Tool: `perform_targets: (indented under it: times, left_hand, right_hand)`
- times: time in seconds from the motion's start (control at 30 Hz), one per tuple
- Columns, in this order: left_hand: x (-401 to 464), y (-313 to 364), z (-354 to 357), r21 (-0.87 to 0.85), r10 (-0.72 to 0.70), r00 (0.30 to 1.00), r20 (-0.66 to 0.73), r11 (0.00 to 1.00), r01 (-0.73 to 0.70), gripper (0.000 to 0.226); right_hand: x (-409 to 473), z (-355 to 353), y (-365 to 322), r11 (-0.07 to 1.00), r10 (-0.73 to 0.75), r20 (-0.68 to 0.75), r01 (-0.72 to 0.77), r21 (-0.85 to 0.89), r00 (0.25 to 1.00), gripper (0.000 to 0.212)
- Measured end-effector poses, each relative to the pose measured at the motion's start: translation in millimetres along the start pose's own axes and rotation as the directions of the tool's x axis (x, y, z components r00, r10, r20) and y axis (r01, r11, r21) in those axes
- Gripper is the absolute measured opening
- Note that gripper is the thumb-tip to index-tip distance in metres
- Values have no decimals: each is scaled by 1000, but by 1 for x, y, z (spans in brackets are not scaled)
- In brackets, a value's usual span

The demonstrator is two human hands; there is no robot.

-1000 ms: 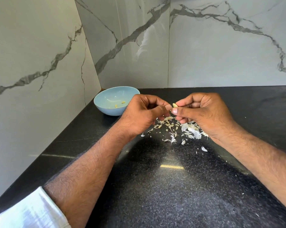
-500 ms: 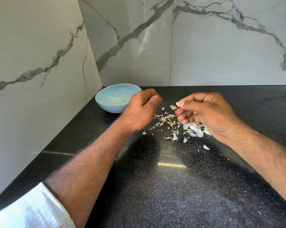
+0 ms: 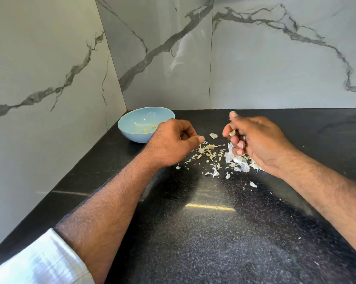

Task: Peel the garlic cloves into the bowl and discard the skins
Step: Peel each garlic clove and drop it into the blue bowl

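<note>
Nearest the person, a white sleeve (image 3: 39,261) is showing at the left forearm, and both bare forearms are reaching out over the black speckled countertop (image 3: 203,232), which is catching a bright streak of light. Further in, the pile of garlic skins (image 3: 216,158) is lying scattered on the countertop between the two hands, pale papery flakes with a few strays on the near side of the pile. Just left of the pile, the left hand (image 3: 171,144) is hovering with its fingers curled in and the thumb tip pressing against the forefinger; whether a scrap of skin is caught in that pinch, I cannot tell. Just right of the pile, the right hand (image 3: 255,144) is sitting with its fingers curled, and it is holding a garlic clove (image 3: 232,133) between the fingertips, the pale clove peeking out on the side facing the pile, while the lower fingers are touching the skins beneath. Beyond the pile and off to its left, near the corner, the light blue bowl (image 3: 132,132) is standing upright with a couple of small yellowish garlic pieces (image 3: 149,129) lying inside. Behind it all, the grey-veined marble wall (image 3: 275,58) is rising at the back.
</note>
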State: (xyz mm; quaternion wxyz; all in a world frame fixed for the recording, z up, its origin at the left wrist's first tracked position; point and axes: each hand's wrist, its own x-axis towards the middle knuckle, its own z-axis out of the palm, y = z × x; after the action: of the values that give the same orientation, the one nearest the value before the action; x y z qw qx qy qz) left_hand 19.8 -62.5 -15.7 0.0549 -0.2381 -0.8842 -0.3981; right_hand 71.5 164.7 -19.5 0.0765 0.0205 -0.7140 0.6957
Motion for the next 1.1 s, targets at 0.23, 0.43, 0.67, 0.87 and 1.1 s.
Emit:
perform_targets:
  times: [0.23, 0.43, 0.67, 0.87, 1.1]
  left_hand:
    - [0, 2, -4, -33, -19, 1000, 25, 999, 20, 40]
    - [0, 1, -13, -152, 49, 996, 79, 988, -37, 25]
    - [-5, 3, -29, -11, 55, 988, 144, 998, -54, 53]
    - [-7, -2, -32, -3, 118, 973, 197, 993, -119, 59]
    - [-2, -7, -32, 73, 44, 999, 4, 996, -44, 16]
  right_hand:
    - [0, -1, 12, 971, -88, 69, 101, -216, 994, 15]
    - [-4, -3, 6, 985, -67, 78, 78, -152, 995, 13]
    - [-10, -1, 0, 1000, -5, 80, 6, -18, 997, 22]
    - [-13, -2, -1, 999, 12, 88, -16, 44, 996, 34]
    - [-12, -3, -2, 988, 30, 88, -43, 147, 996, 24]
